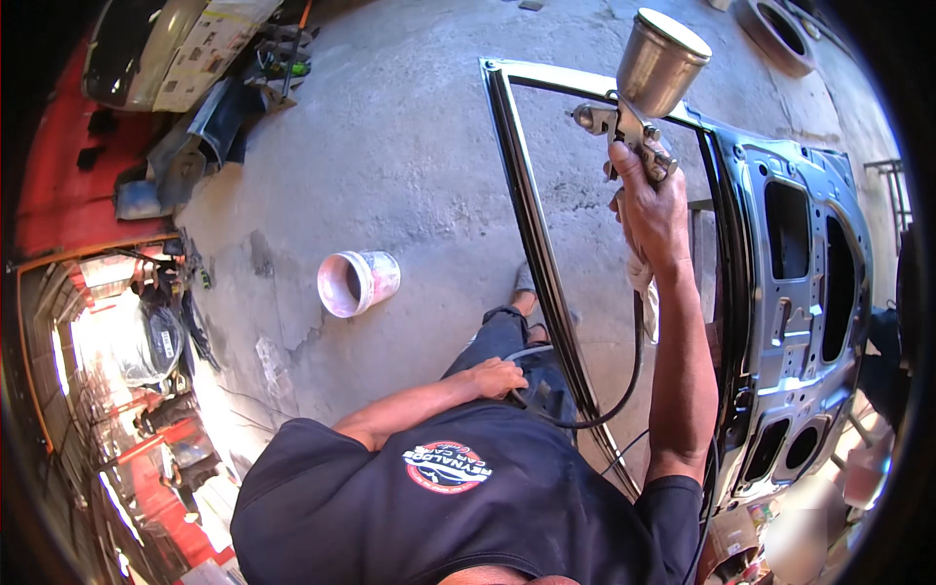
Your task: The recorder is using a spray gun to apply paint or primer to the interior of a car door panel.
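My right hand (651, 210) is raised at the end of the outstretched arm, wrapped around the handle of a metal spray gun (624, 122). A silver paint cup (658, 70) with a pale top sits on the gun. Whitish cloth (639, 273) hangs below this hand, where a black hose (636, 366) runs down and curves toward my waist. My left hand (495, 378) is closed around the hose close to my body. Beneath and beside the right arm stands a grey car door (809, 312) with bare panel holes and an open window frame (534, 210).
A paint-stained white bucket (375, 280) lies tipped on the concrete floor (409, 175) at left. Car body parts (180, 161) lie against something red at the upper left. A tyre (775, 37) rests at the far right. A cardboard box (729, 538) is near the door's lower end.
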Motion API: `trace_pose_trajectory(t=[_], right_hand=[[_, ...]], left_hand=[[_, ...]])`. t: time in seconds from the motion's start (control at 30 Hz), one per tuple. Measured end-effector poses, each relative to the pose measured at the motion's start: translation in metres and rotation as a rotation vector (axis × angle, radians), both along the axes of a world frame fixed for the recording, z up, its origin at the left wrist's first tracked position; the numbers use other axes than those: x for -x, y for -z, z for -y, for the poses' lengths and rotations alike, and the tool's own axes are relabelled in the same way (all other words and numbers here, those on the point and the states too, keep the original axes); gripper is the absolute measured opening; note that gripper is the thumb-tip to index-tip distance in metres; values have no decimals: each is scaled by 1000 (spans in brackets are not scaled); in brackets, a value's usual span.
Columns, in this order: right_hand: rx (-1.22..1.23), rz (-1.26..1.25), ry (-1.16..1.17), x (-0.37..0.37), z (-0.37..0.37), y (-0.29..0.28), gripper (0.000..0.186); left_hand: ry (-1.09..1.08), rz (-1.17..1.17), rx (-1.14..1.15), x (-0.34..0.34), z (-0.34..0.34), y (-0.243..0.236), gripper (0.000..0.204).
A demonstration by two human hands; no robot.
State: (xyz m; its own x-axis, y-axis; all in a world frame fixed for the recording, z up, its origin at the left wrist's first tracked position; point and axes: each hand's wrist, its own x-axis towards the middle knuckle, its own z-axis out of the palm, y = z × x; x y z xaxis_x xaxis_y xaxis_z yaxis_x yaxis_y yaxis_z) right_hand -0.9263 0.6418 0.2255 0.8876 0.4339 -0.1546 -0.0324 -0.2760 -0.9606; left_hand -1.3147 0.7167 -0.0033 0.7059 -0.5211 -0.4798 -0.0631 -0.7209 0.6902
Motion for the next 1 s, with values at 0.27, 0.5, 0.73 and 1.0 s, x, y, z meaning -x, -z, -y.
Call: trace_pose_trajectory(t=[0.27, 0.5, 0.73, 1.0], right_hand=[[70, 130, 146, -27, 2, 15, 36], [272, 141, 240, -55, 36, 14, 46], [445, 226, 364, -79, 69, 28, 51], [528, 326, 545, -85, 86, 43, 68]], left_hand=[[-15, 15, 36, -3, -14, 1, 40], [29, 8, 82, -19, -31, 1, 45], [-14, 96, 185, -37, -32, -20, 12], [20, -34, 196, -19, -35, 5, 28]])
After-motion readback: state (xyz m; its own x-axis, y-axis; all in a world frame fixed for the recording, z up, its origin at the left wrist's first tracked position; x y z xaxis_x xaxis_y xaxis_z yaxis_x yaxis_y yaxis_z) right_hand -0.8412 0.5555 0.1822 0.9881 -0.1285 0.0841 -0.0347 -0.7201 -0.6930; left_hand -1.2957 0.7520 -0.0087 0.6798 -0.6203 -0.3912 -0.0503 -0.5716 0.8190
